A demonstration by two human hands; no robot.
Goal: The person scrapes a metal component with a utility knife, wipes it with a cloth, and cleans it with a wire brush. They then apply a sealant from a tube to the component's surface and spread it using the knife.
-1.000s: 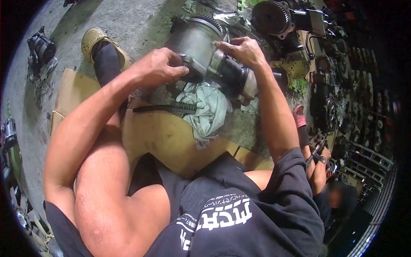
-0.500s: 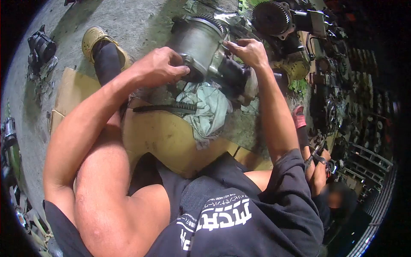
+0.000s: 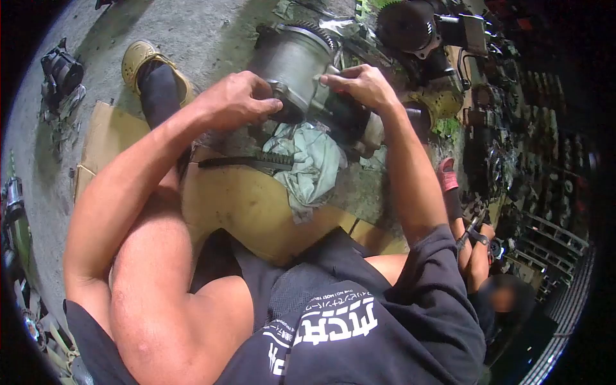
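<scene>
A grey cylindrical metal housing point(image 3: 292, 61) with a toothed gear point(image 3: 311, 31) at its far end lies tilted on the floor before me. My left hand point(image 3: 244, 99) is closed at its near left rim, fingers curled and thumb along the edge. At the housing's right side, my right hand point(image 3: 359, 86) has thumb and forefinger pinched together by a lug; whatever lies between the fingertips is hidden. A crumpled pale rag point(image 3: 311, 167) lies just below the housing. Beside the rag is a dark-handled wire brush point(image 3: 247, 162), its bristles reaching the cloth.
Flattened cardboard point(image 3: 250, 199) lies under my legs. More geared machine parts point(image 3: 407, 29) stand at the upper right, and a dark part point(image 3: 62, 70) sits at the far left. Another person point(image 3: 478, 253) holds a tool at the right, near rows of metal parts.
My right hand has shifted left and slightly toward me along the housing's side. My left hand and the housing have barely moved.
</scene>
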